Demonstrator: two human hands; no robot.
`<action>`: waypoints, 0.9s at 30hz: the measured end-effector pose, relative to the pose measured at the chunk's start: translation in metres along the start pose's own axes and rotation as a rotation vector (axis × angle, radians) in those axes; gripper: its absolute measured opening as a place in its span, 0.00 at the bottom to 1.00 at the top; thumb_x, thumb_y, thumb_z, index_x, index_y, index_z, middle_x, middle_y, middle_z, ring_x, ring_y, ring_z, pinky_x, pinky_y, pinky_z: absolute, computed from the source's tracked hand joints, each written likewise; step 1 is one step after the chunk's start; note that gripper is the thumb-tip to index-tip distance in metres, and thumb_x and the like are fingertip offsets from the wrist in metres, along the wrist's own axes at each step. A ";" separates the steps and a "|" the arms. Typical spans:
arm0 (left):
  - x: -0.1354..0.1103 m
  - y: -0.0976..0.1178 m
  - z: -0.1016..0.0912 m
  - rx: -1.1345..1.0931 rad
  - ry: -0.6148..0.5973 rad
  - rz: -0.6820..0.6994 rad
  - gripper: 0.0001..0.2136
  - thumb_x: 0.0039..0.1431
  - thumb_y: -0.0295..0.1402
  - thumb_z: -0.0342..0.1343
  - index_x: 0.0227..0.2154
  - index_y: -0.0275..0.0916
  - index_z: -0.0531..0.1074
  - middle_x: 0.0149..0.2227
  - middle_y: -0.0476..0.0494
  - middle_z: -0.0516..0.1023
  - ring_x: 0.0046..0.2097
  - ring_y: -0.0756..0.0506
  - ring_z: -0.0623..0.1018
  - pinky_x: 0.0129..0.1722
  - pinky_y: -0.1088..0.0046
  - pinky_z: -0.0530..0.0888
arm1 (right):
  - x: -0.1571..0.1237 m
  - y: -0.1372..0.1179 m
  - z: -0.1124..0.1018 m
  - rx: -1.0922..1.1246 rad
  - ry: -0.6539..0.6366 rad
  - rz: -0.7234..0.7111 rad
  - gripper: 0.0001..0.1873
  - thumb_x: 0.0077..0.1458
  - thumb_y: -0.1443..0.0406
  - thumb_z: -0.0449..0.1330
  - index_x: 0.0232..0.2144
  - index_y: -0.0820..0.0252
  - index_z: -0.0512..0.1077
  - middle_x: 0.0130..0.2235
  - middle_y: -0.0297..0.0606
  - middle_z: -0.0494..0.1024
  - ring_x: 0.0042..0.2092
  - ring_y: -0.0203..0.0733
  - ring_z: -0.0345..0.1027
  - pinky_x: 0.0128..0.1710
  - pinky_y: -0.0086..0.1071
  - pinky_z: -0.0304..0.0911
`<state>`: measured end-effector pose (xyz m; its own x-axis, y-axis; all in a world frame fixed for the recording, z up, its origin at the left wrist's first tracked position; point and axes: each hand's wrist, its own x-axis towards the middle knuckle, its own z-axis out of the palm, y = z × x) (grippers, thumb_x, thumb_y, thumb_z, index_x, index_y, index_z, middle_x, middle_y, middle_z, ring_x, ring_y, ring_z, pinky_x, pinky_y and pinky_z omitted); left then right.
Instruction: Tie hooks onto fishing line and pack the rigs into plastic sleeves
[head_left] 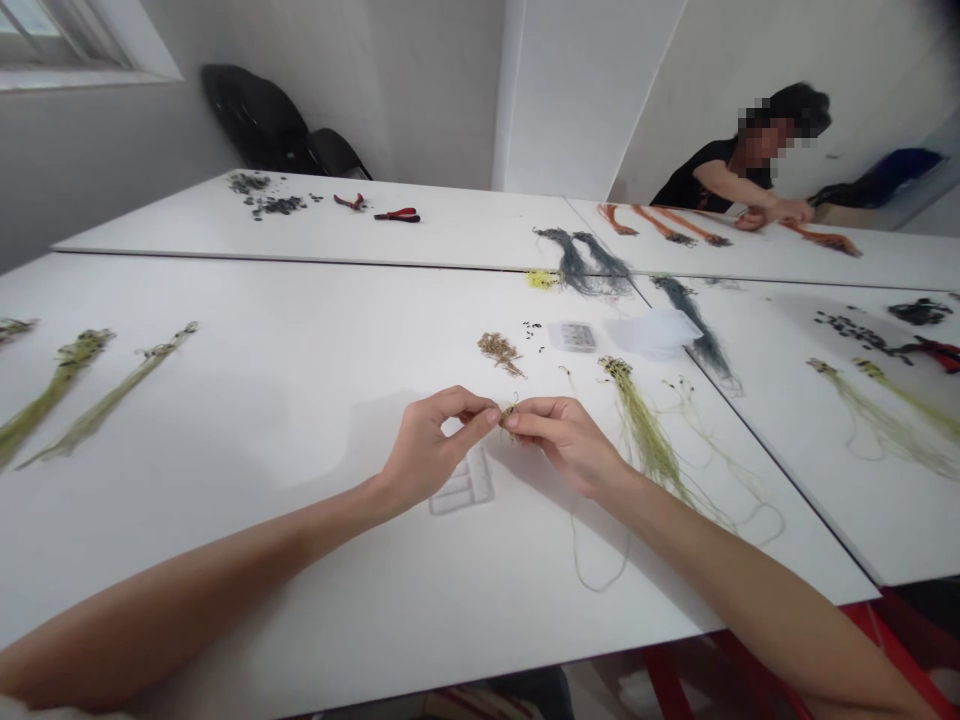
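Note:
My left hand [431, 445] and my right hand [566, 440] meet over the white table, thumbs and forefingers pinched together. Between the fingertips is the end of a thin yellow-green cord, with a small curved dark piece sticking up; its exact kind is too small to make out. A loose cord [600, 588] loops on the tabletop below my right hand. Under my left hand lies a clear divided tray [480, 490]. Just beyond the hands sits a pile of small tan pieces [499, 350]. A bundle of yellow-green cords [649, 430] rests right of my right hand.
Behind are a small clear box [576, 336], plastic bags [652, 332] and dark green cord bundles [574, 262]. More yellow-green bundles [64, 375] lie left. Red-handled pliers [399, 215] lie on the far table. A person [750, 170] handles orange cords [664, 225] at the far right.

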<state>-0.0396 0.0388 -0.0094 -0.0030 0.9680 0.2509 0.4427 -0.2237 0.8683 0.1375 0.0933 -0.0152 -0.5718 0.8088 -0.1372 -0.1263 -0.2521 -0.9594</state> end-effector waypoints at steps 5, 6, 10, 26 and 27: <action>-0.001 0.003 0.000 -0.004 -0.030 0.012 0.09 0.63 0.36 0.53 0.32 0.40 0.75 0.34 0.48 0.77 0.36 0.49 0.74 0.38 0.71 0.69 | -0.001 0.000 0.001 -0.019 -0.053 0.003 0.07 0.46 0.64 0.66 0.21 0.61 0.76 0.24 0.32 0.69 0.31 0.35 0.57 0.35 0.34 0.52; -0.001 0.003 0.000 -0.003 -0.039 0.013 0.09 0.63 0.36 0.52 0.32 0.40 0.74 0.34 0.48 0.77 0.36 0.49 0.73 0.38 0.71 0.69 | -0.001 0.000 0.001 -0.025 -0.063 0.003 0.07 0.46 0.64 0.66 0.21 0.60 0.76 0.24 0.32 0.68 0.31 0.35 0.56 0.35 0.34 0.51; -0.001 0.005 0.000 0.004 -0.045 0.022 0.09 0.64 0.35 0.51 0.31 0.40 0.73 0.34 0.48 0.76 0.35 0.49 0.73 0.37 0.71 0.68 | -0.001 0.000 0.000 -0.043 -0.069 -0.002 0.07 0.46 0.64 0.66 0.20 0.60 0.75 0.24 0.32 0.68 0.30 0.36 0.57 0.35 0.34 0.52; -0.001 0.004 0.000 -0.044 -0.039 -0.048 0.09 0.63 0.37 0.52 0.32 0.40 0.73 0.33 0.48 0.76 0.36 0.48 0.73 0.37 0.71 0.68 | -0.001 0.000 0.001 -0.061 -0.086 -0.019 0.07 0.46 0.64 0.66 0.20 0.60 0.75 0.23 0.32 0.68 0.30 0.36 0.56 0.35 0.34 0.51; 0.000 0.004 0.000 -0.072 -0.048 -0.071 0.09 0.63 0.38 0.52 0.33 0.40 0.74 0.34 0.47 0.77 0.37 0.47 0.73 0.38 0.70 0.68 | -0.001 0.000 0.001 -0.060 -0.079 -0.021 0.07 0.47 0.65 0.65 0.20 0.60 0.75 0.23 0.32 0.68 0.30 0.36 0.57 0.35 0.34 0.52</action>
<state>-0.0383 0.0375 -0.0061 0.0117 0.9856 0.1685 0.3774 -0.1604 0.9120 0.1376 0.0921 -0.0148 -0.6322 0.7684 -0.0989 -0.0921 -0.2013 -0.9752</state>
